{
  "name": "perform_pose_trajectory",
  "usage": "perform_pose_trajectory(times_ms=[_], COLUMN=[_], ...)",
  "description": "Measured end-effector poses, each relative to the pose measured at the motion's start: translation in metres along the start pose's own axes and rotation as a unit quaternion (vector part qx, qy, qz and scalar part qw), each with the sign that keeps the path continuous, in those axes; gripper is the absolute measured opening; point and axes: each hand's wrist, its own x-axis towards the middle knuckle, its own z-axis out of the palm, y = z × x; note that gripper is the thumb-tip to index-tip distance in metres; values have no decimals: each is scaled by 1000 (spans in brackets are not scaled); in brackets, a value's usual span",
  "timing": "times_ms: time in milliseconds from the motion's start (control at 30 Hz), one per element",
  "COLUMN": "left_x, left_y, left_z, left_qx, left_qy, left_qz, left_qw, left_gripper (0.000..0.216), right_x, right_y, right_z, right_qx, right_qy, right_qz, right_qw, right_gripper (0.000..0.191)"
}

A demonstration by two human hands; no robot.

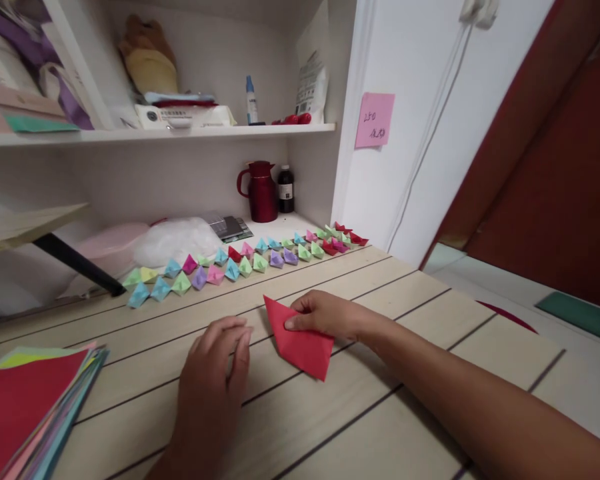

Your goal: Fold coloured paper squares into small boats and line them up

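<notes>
Several sheets of coloured paper [25, 407] lie stacked at the far left of the slatted wooden table [360, 440], a red one on top. Behind them a small wooden stand [30, 227] rests on a black leg [80, 263]. A plush toy [150, 57] sits on the upper shelf, and below it lies a clear plastic bag [177, 240]. Two uneven rows of small folded paper boats [232, 269], in blue, green, purple, pink and red, run along the table's far side. In front of them the left hand [215, 363] holds nothing, its fingers loosely curved and a little spread, apart from the paper to its right. On the lower shelf a red jug [263, 193] stands beside a dark bottle [286, 190]. Nearer, the folded red paper [303, 350] is over the middle of the table, pinched near its upper edge between the thumb and fingers of the right hand [323, 313]. Farther right, a pink note [374, 120] is stuck to the white wall.
</notes>
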Motion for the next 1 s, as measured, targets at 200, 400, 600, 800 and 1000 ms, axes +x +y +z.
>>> perform_pose_trajectory(times_ms=[200, 400, 600, 800, 1000], left_x=[2, 2, -2, -2, -5], left_y=[-6, -14, -9, 10, 15], left_z=[10, 18, 18, 12, 7], left_qx=[157, 194, 190, 247, 259], left_qy=[-136, -252, -289, -265, -256], left_qz=[263, 239, 188, 101, 72], left_qw=[942, 917, 919, 926, 929], left_gripper=[54, 45, 37, 34, 36], right_x=[-2, 0, -1, -4, -4], right_y=[-3, 0, 3, 1, 0], right_z=[-7, -6, -17, -18, -17], right_qx=[-244, -257, -154, 19, 164], right_qy=[24, 8, 53, 5, -95], right_qz=[-43, -72, -99, -10, -34], right_qw=[968, 964, 982, 1000, 981], right_gripper=[20, 21, 40, 58, 34])
